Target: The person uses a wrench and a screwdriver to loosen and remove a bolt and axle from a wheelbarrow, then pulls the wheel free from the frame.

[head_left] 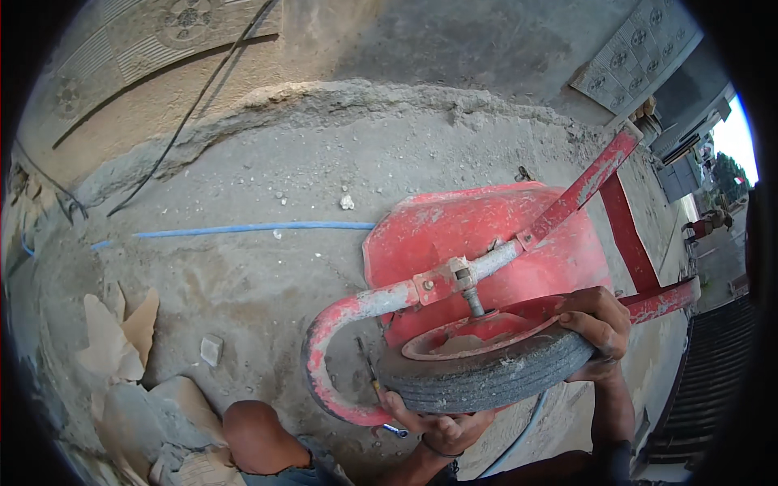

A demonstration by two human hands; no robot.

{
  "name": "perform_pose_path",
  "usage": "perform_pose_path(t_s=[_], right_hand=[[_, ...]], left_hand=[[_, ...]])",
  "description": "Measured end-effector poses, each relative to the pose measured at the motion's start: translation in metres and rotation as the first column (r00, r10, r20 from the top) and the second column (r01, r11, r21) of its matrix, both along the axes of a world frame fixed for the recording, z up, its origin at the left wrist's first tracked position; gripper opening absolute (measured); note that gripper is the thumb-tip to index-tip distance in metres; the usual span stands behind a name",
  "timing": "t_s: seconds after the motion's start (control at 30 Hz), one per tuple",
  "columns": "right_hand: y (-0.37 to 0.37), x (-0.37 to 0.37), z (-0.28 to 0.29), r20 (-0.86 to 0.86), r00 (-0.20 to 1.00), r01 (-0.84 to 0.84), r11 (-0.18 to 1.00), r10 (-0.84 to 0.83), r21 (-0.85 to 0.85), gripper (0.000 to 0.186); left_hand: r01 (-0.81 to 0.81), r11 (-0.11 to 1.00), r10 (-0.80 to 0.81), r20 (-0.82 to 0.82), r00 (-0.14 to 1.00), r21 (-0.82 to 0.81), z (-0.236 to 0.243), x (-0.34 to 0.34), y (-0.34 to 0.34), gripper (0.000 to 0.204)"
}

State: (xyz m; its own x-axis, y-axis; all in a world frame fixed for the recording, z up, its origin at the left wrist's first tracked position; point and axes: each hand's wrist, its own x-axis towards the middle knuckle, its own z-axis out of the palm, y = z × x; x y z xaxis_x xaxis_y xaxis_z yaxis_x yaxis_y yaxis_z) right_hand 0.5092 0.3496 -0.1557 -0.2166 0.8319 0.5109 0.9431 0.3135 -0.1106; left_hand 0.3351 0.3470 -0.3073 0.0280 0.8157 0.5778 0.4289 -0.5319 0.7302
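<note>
Dusty concrete ground [267, 178]; wheelbarrow wheel [486, 377] gripped between both hands [442, 421]

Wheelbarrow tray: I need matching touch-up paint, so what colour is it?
Red, dusted with grey cement; the wheelbarrow tray shows best in the head view.

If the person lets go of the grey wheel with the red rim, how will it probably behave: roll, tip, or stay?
The wheel is round with a ribbed rubber tread, so it would likely roll on edge. It looks loose from the red frame, gripped by the left hand and right hand, so it may tip flat. The metal rim suggests it is fairly heavy and stiff.
</note>
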Motion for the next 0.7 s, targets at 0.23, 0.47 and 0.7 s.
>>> perform_pose_path(t_s=[0.23, 0.47, 0.7], right_hand=[[0.017, 0.000, -0.006, -0.019, 0.999, -0.033, 0.998, 0.032, -0.049, 0.047], [0.013, 0.000, 0.001, -0.030, 0.999, -0.031, 0.994, 0.028, -0.107, 0.048], [0.025, -0.004, -0.003, -0.060, 0.997, -0.045, 0.996, 0.040, -0.077, 0.049]], left_hand=[[0.212, 0.971, -0.172, 0.298, 0.939, -0.108, 0.028, -0.047, 0.021, 0.115], [0.610, 0.692, -0.619, 0.117, 0.776, -0.385, 0.063, -0.077, 0.181, 0.040], [0.884, 0.466, -0.875, -0.169, 0.453, -0.046, 0.028, 0.017, 0.214, 0.050]])
